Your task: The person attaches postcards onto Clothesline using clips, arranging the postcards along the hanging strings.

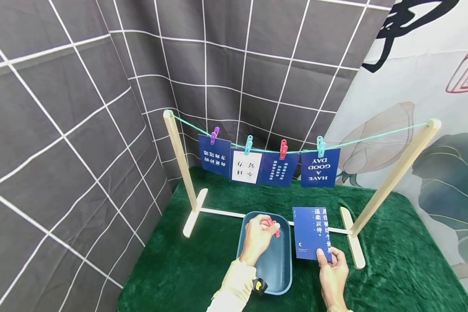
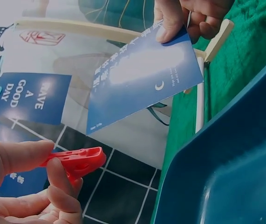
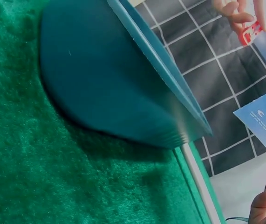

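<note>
My left hand (image 1: 257, 236) pinches a red clothespin (image 2: 79, 161) between thumb and fingers, above the blue plastic bin (image 1: 273, 284). To the right of the bin, my right hand (image 1: 333, 271) holds a dark blue card (image 1: 310, 234) by its lower right corner, thumb on the printed face. White characters and a small moon mark the card. Behind both hands a green cord (image 1: 359, 141) carries several hanging cards: a blue one (image 1: 214, 156) under a purple clip, a white-fronted one (image 1: 246, 167), another blue one (image 1: 279, 169) under a red clip, and the "HAVE A GOOD DAY" card (image 1: 320, 169).
Two wooden posts, the left post (image 1: 181, 160) and the right post (image 1: 395, 177), hold the cord and stand on feet joined by a low white bar (image 1: 222, 212). Green plush cloth (image 1: 171, 264) covers the table. A dark grid curtain (image 1: 101, 130) hangs behind.
</note>
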Available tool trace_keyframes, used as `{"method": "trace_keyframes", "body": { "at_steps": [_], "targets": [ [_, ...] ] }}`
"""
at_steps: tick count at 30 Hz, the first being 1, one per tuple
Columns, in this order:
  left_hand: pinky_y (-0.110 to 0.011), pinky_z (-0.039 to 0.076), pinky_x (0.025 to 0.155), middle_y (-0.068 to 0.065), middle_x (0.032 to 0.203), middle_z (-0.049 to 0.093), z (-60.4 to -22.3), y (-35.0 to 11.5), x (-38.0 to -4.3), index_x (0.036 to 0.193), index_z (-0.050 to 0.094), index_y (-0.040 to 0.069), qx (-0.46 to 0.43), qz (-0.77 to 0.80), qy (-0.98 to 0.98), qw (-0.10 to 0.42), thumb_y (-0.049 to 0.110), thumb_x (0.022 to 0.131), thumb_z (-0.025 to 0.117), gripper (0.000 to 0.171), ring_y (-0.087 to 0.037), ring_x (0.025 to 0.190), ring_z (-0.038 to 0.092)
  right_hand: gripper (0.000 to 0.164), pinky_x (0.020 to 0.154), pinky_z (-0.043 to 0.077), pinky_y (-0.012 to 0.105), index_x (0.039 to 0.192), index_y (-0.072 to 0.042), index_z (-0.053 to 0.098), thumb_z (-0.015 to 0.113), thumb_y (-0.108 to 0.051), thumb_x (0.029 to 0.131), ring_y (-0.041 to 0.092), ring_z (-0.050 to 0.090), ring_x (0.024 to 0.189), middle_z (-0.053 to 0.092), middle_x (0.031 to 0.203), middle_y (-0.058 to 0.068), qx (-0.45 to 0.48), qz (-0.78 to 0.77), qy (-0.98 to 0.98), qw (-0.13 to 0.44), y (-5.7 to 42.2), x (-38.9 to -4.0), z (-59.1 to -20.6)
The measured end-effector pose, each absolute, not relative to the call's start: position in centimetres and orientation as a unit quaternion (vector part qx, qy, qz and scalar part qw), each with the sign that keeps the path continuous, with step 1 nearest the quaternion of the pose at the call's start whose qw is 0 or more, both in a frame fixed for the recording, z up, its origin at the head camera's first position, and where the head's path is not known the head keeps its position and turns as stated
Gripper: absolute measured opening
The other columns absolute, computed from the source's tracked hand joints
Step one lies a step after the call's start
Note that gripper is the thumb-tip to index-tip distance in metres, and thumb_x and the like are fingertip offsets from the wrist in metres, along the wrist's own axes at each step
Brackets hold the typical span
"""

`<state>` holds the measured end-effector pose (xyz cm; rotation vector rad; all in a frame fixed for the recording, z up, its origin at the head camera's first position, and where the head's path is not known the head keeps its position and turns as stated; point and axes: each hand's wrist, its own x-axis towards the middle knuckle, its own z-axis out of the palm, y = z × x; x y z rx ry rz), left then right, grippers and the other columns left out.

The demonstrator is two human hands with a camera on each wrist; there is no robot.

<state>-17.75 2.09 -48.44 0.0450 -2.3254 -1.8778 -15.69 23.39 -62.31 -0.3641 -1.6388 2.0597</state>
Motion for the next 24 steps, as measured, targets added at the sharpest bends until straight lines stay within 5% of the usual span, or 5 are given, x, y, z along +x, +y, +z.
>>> {"method": "trace_keyframes", "body": {
  "at_steps": [7, 13, 19, 24],
  "targets": [
    [-0.021, 0.043, 0.053, 0.001, 0.071, 0.066, -48.2, 2.8, -17.8, 0.088, 0.064, 0.005, 0.005, -0.625, -0.777, 0.077, 0.014, 0.075, 0.073, 0.019, -0.003, 0.06, 0.06, 0.021, 0.056, 0.043, 0.014, 0.097, -0.005, 0.05, 0.064, 0.0, 0.082, 0.001, 0.057, 0.065, 0.065, 0.08, -0.006, -0.147, 0.766, -0.574, 0.251, 21.8, -13.5, -56.8],
    [-0.021, 0.045, 0.056, 0.003, 0.072, 0.065, -47.6, 3.2, -18.0, 0.09, 0.065, 0.006, 0.013, -0.62, -0.781, 0.076, 0.019, 0.075, 0.074, 0.021, -0.003, 0.062, 0.059, 0.028, 0.054, 0.043, 0.015, 0.103, -0.006, 0.053, 0.069, -0.005, 0.08, 0.003, 0.056, 0.061, 0.065, 0.085, -0.001, -0.112, 0.765, -0.567, 0.285, 24.6, -16.0, -62.3],
    [-0.02, 0.045, 0.056, 0.002, 0.073, 0.065, -47.5, 3.7, -18.1, 0.09, 0.065, 0.006, 0.011, -0.623, -0.778, 0.078, 0.017, 0.075, 0.074, 0.021, -0.003, 0.062, 0.059, 0.02, 0.053, 0.042, 0.013, 0.096, -0.005, 0.05, 0.061, 0.006, 0.082, 0.002, 0.052, 0.057, 0.062, 0.078, -0.006, -0.163, 0.766, -0.557, 0.275, 22.2, -13.8, -54.1],
    [-0.02, 0.046, 0.057, 0.001, 0.073, 0.066, -47.1, 4.1, -18.3, 0.089, 0.065, 0.004, -0.007, -0.634, -0.768, 0.085, 0.015, 0.075, 0.074, 0.019, -0.004, 0.062, 0.06, 0.02, 0.053, 0.043, 0.012, 0.093, -0.008, 0.052, 0.064, 0.003, 0.081, 0.001, 0.054, 0.057, 0.063, 0.078, -0.006, -0.13, 0.77, -0.545, 0.304, 22.4, -14.0, -53.5]
  ]
}}
